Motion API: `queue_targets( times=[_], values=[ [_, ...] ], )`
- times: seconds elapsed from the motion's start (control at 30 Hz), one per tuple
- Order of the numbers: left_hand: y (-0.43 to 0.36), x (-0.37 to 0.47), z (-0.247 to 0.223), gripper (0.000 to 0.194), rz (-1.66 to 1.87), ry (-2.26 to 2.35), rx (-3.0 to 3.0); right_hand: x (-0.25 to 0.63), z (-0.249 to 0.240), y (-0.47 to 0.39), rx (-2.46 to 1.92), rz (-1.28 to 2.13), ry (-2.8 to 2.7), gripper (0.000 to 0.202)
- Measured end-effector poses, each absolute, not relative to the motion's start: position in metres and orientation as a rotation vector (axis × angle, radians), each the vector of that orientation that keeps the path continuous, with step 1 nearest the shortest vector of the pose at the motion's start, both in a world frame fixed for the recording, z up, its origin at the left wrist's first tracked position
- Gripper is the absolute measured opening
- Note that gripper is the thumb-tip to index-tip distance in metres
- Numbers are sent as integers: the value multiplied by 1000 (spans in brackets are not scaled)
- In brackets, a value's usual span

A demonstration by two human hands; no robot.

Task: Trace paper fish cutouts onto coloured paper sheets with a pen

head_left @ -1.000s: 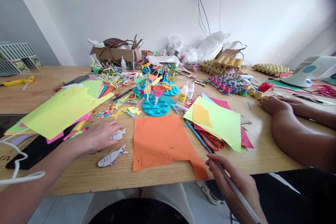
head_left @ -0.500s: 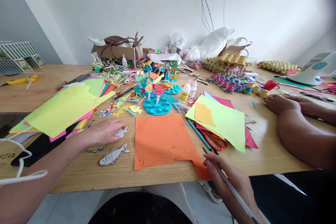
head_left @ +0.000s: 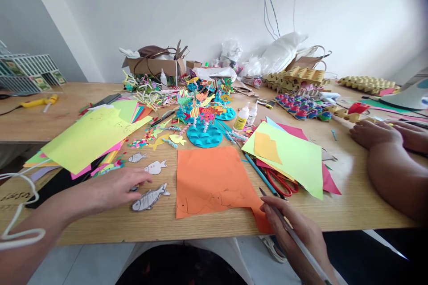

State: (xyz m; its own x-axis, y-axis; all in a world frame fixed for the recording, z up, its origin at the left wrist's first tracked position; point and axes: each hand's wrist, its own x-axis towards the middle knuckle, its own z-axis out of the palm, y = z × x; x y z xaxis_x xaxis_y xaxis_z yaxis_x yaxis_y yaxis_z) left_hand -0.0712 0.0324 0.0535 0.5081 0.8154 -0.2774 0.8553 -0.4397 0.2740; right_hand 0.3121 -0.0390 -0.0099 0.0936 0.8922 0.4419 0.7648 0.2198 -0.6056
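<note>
In my right hand [head_left: 296, 227] is a grey pencil [head_left: 306, 249], its dark point over the right edge of an orange paper sheet [head_left: 209, 171]. Two fish outlines are drawn along the sheet's lower part. My left hand [head_left: 122, 185] is open, fingers stretched out beside a large grey fish cutout [head_left: 150, 198]. Above it on the table lie a white fish cutout [head_left: 155, 168] and a small grey fish cutout [head_left: 137, 157]. Something small and dark is partly hidden beneath my left fingers.
Left is a stack topped by a yellow-green sheet [head_left: 90, 138]; right, more coloured paper [head_left: 297, 156] over red-handled scissors [head_left: 284, 182]. Behind stand a blue base with paper fish [head_left: 204, 136] and glue bottles [head_left: 242, 118]. Another person's arms [head_left: 384, 156] rest at the right.
My left hand has come off the white fish cutout and moved down and left toward the large grey one, uncovering the white and small fish. My right hand holds its place with the pencil.
</note>
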Motion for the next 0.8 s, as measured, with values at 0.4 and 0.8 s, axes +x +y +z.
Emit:
queue_targets(
  times=[0.4,0.8],
  values=[
    [13,-62,39,47,-239,1482,2391,321,-17,-37,-1689,177,-1690,25],
    [12,-59,38,57,-437,1596,2350,317,-29,-42,-1726,191,-1776,29]
  ],
)
